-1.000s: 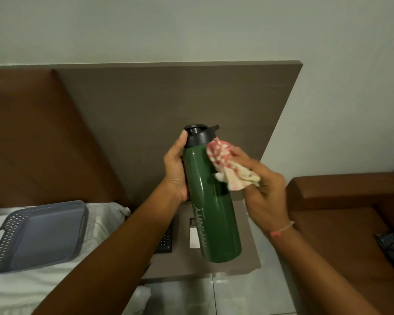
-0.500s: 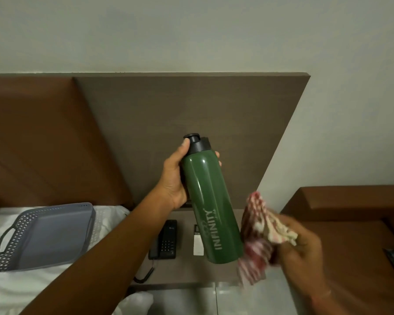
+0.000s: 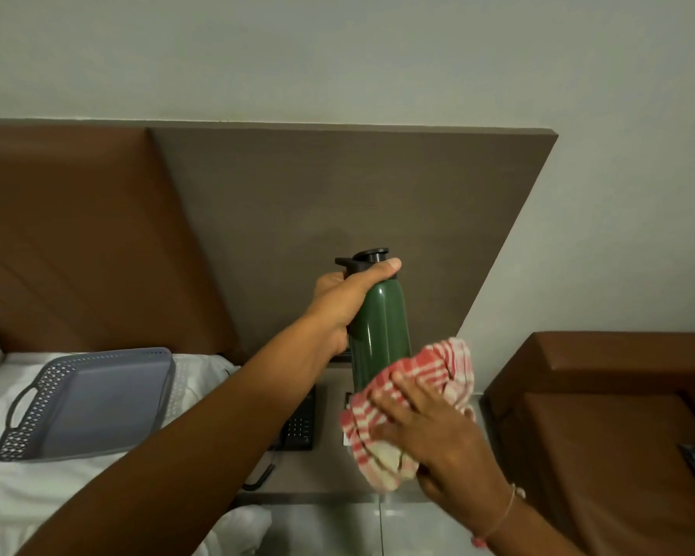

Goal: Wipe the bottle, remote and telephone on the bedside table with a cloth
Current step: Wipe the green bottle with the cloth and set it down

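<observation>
Your left hand [image 3: 344, 302] grips the upright bottle [image 3: 382, 327] by its neck; your right hand [image 3: 430, 431] presses the cloth [image 3: 402, 399] against its lower body.

Left hand [image 3: 340, 300] raised at full forearm extension, fingers closed around the bottle [image 3: 382, 335] neck with thumb laid across the cap; right hand [image 3: 438, 439] lower, palm forward, pressing the cloth [image 3: 410, 399] against the bottle's lower body.

No lettering can be read on the green bottle [image 3: 382, 327] or the telephone [image 3: 297, 425] keypad.
</observation>
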`<control>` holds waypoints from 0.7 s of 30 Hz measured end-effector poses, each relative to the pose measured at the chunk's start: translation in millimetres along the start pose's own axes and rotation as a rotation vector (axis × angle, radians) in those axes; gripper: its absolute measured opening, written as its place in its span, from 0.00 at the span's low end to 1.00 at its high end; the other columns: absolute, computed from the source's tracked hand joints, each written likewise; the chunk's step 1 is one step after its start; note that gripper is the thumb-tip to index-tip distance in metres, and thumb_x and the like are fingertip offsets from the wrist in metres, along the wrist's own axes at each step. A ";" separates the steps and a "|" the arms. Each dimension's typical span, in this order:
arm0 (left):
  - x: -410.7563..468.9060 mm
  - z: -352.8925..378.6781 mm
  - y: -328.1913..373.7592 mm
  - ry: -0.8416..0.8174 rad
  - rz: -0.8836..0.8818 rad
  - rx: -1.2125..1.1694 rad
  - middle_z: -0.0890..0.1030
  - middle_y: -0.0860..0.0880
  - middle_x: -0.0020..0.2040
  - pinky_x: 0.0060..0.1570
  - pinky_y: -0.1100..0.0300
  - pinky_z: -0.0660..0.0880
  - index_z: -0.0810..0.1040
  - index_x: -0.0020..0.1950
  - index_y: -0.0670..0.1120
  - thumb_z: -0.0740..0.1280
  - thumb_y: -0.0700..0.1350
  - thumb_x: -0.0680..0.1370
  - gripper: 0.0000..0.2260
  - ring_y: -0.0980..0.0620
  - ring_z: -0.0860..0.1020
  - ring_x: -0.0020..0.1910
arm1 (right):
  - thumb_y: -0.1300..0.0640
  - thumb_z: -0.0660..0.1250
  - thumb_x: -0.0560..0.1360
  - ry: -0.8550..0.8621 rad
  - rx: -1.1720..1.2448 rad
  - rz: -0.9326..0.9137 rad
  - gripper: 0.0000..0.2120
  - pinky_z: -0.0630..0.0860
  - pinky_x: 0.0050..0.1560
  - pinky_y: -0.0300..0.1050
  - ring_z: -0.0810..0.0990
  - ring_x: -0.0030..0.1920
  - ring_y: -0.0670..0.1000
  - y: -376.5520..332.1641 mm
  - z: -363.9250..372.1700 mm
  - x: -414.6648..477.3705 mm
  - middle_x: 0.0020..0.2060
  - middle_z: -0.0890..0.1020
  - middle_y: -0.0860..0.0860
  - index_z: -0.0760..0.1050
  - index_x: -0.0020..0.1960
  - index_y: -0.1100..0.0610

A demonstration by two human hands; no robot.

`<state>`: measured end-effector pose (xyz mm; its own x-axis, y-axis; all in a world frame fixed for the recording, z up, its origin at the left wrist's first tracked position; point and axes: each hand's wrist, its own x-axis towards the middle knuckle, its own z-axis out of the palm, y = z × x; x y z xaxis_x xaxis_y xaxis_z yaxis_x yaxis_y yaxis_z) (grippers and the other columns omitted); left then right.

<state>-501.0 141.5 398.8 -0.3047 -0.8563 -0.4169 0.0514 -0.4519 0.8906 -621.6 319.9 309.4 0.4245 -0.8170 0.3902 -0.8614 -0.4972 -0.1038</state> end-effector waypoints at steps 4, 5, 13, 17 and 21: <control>2.6 -7.4 -6.4 0.090 0.059 0.009 0.87 0.49 0.34 0.24 0.62 0.78 0.83 0.44 0.45 0.83 0.56 0.58 0.23 0.51 0.86 0.32 | 0.46 0.81 0.58 -0.175 -0.105 -0.143 0.36 0.66 0.65 0.54 0.64 0.69 0.49 -2.7 6.5 -25.7 0.65 0.76 0.44 0.72 0.63 0.44; 3.1 -8.3 -6.8 0.106 0.075 0.009 0.87 0.49 0.34 0.24 0.63 0.77 0.83 0.44 0.45 0.83 0.56 0.58 0.22 0.52 0.86 0.31 | 0.50 0.79 0.62 -0.142 -0.055 -0.137 0.34 0.66 0.66 0.51 0.63 0.71 0.50 0.2 1.0 -26.7 0.66 0.74 0.44 0.71 0.65 0.44; -4.6 3.5 -9.7 -0.002 0.037 0.000 0.88 0.45 0.38 0.35 0.56 0.82 0.83 0.47 0.43 0.83 0.54 0.58 0.23 0.46 0.87 0.37 | 0.56 0.73 0.71 0.281 0.015 0.100 0.19 0.74 0.61 0.52 0.67 0.71 0.55 34.6 -44.6 55.4 0.67 0.74 0.51 0.79 0.61 0.54; -1.1 -3.7 -4.7 0.029 0.031 -0.045 0.88 0.46 0.37 0.34 0.54 0.83 0.83 0.47 0.45 0.83 0.56 0.56 0.26 0.47 0.87 0.37 | 0.58 0.75 0.67 0.130 0.067 0.059 0.23 0.68 0.64 0.58 0.61 0.74 0.52 14.1 -9.5 40.0 0.67 0.74 0.49 0.78 0.61 0.49; 5.1 -18.7 -0.1 0.050 0.118 -0.010 0.88 0.49 0.37 0.27 0.62 0.79 0.82 0.47 0.47 0.81 0.59 0.57 0.26 0.51 0.86 0.35 | 0.53 0.75 0.67 -0.023 0.132 -0.010 0.22 0.65 0.67 0.51 0.58 0.75 0.47 -3.1 13.6 -12.0 0.68 0.71 0.43 0.77 0.60 0.43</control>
<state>-484.7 132.5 393.2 -0.2483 -0.9149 -0.3183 0.0932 -0.3496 0.9322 -620.2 327.3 292.6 0.4401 -0.8176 0.3713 -0.8138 -0.5379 -0.2199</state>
